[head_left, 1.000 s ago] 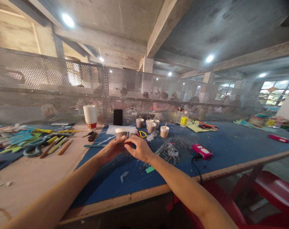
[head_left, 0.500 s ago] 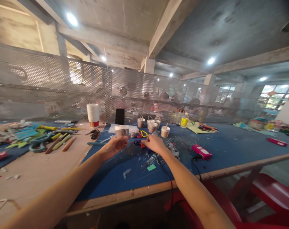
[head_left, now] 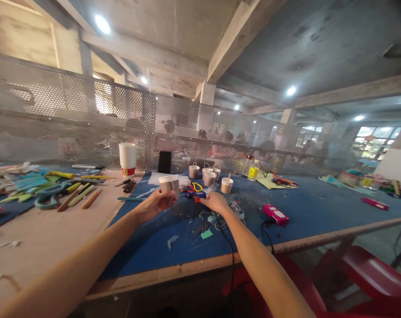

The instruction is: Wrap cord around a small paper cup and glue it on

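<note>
My left hand [head_left: 156, 203] is closed round a paper cup [head_left: 169, 184] wrapped in brown patterned paper, held just above the blue table mat [head_left: 306, 205]. My right hand [head_left: 215, 202] grips a blue glue gun [head_left: 195, 195] with an orange trigger. Its nozzle points left toward the cup, and its black cord [head_left: 227, 240] trails back along my right forearm over the table edge.
Several small decorated cups [head_left: 209, 176] stand behind my hands, with a stack of white cups [head_left: 127, 159] and a black phone [head_left: 164, 162] further left. Scissors, coloured sticks and foam pieces [head_left: 54, 190] lie at left. A pink device [head_left: 275, 213] lies at right. Red chairs [head_left: 362, 274] stand below the table edge.
My right hand left the cup, reached right and picked up the glue gun, then brought it toward the cup. My left hand lifted the cup slightly.
</note>
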`<state>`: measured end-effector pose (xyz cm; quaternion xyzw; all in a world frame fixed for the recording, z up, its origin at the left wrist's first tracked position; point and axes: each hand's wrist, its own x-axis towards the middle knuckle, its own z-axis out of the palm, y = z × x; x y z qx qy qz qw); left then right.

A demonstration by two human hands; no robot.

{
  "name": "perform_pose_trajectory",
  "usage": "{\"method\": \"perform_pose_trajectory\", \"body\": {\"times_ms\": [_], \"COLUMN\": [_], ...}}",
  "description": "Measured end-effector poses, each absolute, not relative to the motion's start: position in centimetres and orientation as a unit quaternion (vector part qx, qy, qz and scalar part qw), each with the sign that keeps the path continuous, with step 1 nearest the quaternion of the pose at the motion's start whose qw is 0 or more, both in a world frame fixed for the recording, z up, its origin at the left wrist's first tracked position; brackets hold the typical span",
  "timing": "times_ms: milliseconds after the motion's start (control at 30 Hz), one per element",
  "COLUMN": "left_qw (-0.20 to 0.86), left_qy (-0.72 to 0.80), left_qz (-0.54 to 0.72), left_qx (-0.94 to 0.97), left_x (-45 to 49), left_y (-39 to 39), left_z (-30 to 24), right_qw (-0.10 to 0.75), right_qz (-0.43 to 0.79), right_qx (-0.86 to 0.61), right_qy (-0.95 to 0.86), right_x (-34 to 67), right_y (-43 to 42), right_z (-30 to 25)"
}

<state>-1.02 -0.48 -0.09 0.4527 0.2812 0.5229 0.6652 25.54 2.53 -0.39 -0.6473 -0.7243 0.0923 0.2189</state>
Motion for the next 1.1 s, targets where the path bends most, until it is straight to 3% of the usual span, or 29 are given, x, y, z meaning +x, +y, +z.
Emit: {"method": "perform_pose_trajectory", "body": {"times_ms": [133,200,367,533,833,1100], "left_qw": [0.667,0.666,0.67,0.667,0.649,0.635], "left_qy": [0.286,0.292,0.286,0.281,0.295,0.297], "left_qz": [0.52,0.521,0.515,0.509,0.509,0.52], "left_qx": [0.451,0.447,0.452,0.466,0.483,0.488], "left_x": [-1.1,-1.2,-1.3,-1.1,-0.7,-1.1], "left_y": [-0.2,0.0,0.1,-0.2,0.0,0.4], "left_z": [-0.2,-0.3,-0.3,0.0,-0.1,-0.4], "right_qw": [0.441,0.498,0.578,0.535,0.513,0.521], "right_qz": [0.278,0.349,0.514,0.62,0.574,0.28], "right_qx": [-0.589,-0.544,-0.373,-0.292,-0.27,-0.36], "right_qy": [-0.618,-0.578,-0.513,-0.493,-0.579,-0.721], "right_x": [25.8,25.7,24.7,23.7,21.9,21.9], "right_y": [3.2,3.5,2.9,1.4,-0.4,-1.0], "right_z": [0.3,0.6,1.5,2.0,2.8,1.7]}}
